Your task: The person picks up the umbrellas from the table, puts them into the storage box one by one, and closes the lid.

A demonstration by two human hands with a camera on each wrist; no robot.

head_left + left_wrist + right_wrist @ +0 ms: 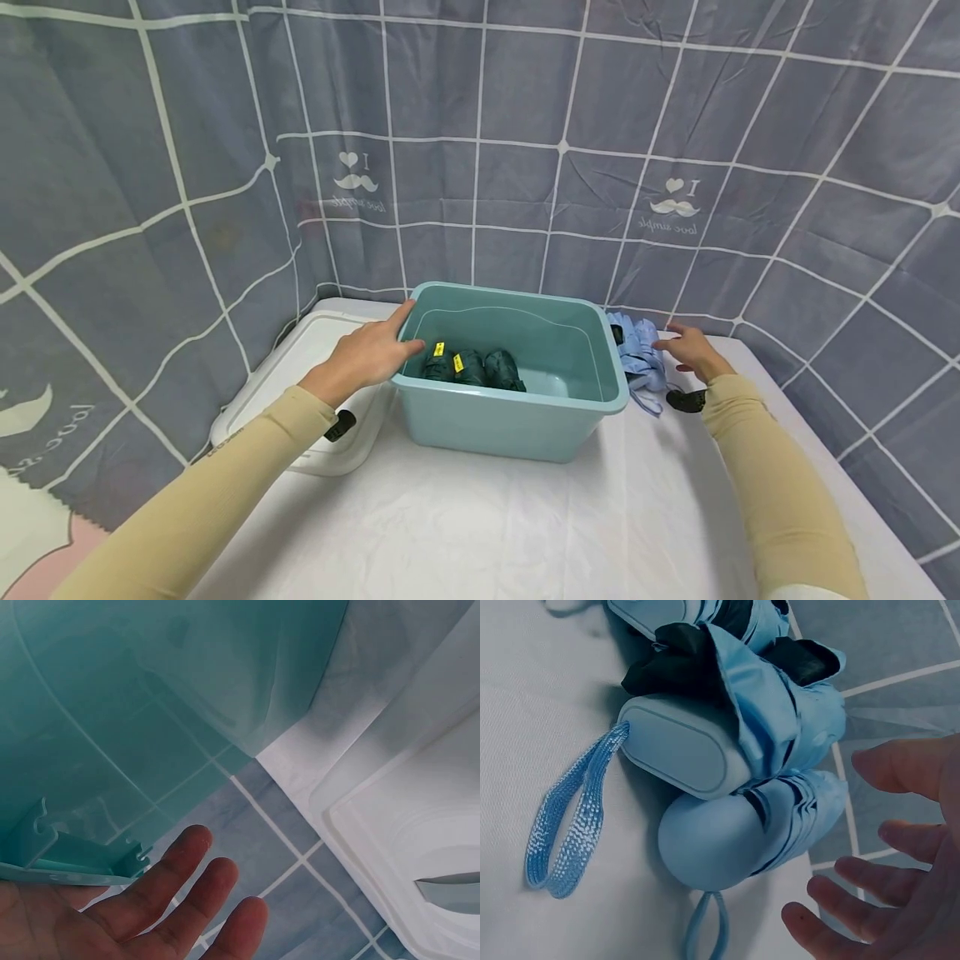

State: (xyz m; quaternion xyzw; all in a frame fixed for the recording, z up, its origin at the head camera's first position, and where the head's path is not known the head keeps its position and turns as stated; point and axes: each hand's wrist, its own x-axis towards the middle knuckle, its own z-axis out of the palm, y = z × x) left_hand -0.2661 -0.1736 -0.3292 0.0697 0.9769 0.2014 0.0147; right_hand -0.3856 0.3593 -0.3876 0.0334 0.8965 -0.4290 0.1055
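Two hands are recorded at an open teal bin, which is set on a white-covered surface (pixel 480 517). The left hand (pixel 367 350) is placed at the left end of the teal bin (pixel 487 427), with the thumb laid over the rim toward the inside. In the left wrist view the left grip is seen apart: the fingers (pixel 196 900) are straight and spread below the rim, not wrapped around it. A moulded bracket (pixel 75 847) is seen at the rim, just beside the palm.

Inside the bin, three dark green bundles (pixel 469 368) are laid side by side toward the left end. Yellow labels (pixel 459 362) are noted on two of them; the right part of the floor of the bin is left uncovered.

The right hand (pixel 692 352) is held near a group of light blue folded umbrellas (pixel 639 350), to the right of the bin. The right grip is also apart, with thumb and fingers separated and nothing held; in the right wrist view a gap is seen between the fingertips and the fabric. Three umbrellas are counted there, the uppermost cut off by the frame. A woven strap (pixel 562 832) is attached to the middle handle.

A white lid (pixel 300 367) is laid on the surface to the left of the bin, partly covered by the left forearm. Behind, a grey curtain (pixel 517 183) with white grid lines is hung.
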